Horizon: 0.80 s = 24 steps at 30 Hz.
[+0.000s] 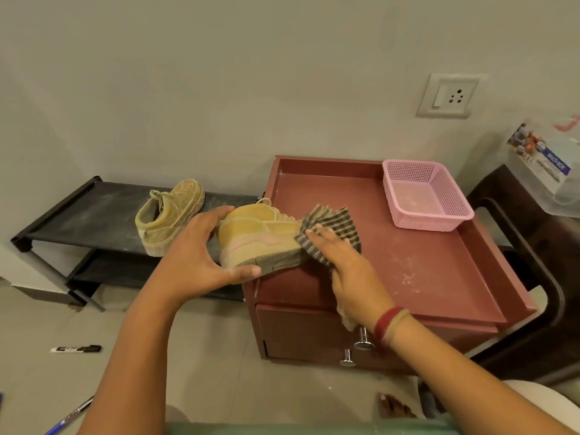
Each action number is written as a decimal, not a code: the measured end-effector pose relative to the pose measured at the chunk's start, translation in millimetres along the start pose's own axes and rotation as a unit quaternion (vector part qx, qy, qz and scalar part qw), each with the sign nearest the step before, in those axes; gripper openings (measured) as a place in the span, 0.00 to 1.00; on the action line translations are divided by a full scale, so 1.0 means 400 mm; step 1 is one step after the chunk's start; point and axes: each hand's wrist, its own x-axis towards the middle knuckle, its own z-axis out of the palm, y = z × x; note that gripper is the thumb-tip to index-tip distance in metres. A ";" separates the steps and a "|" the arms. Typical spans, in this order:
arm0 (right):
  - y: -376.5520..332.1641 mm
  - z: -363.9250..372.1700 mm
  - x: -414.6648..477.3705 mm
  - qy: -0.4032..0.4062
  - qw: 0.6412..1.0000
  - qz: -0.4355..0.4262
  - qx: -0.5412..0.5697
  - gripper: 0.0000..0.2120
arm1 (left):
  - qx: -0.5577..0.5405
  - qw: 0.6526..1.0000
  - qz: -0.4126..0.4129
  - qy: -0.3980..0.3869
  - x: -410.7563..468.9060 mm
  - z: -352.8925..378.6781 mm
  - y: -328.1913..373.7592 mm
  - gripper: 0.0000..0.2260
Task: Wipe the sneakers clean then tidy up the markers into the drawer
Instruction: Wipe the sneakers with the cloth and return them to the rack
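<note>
We see the left hand [191, 255] gripping the heel of a yellow suede sneaker with a pink stripe [260, 237]. Its fingers curl over the top of the heel and its thumb lies under the grey sole. The sneaker is tilted with its sole turned toward us, above the front left corner of a reddish-brown wooden cabinet with a raised rim [423, 268]. Its heel points left and its toe points right.

The right hand [348, 262] is just to the right of the sneaker. Its fingers are stretched flat and press a grey and cream checked cloth [332, 227] against the toe end, which the cloth covers. Part of the cloth runs under the palm toward the wrist, where we see red and yellow bangles [390, 324].

A second yellow sneaker [169, 211] stands on a black shoe rack [78, 208], behind and to the left of the left hand and apart from it. A black marker with a white label [76, 349] lies on the floor, well to the left of the left forearm. A pink plastic mesh basket [426, 196] stands on the back right part of the cabinet top. Two metal drawer knobs [363, 339] show on the cabinet front, below the right wrist.
</note>
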 end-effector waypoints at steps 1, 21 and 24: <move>0.017 -0.007 0.017 0.019 0.999 0.044 0.019 0.34 | -0.004 1.000 -0.006 -0.006 -0.001 -0.002 -0.003 0.49; 0.027 0.015 0.028 -0.023 0.999 0.012 0.033 0.34 | 0.098 0.994 -0.035 -0.035 0.030 0.045 0.015 0.46; 0.061 -0.006 0.058 0.025 0.995 0.091 0.044 0.33 | 0.082 0.996 -0.020 -0.031 0.027 0.042 0.014 0.46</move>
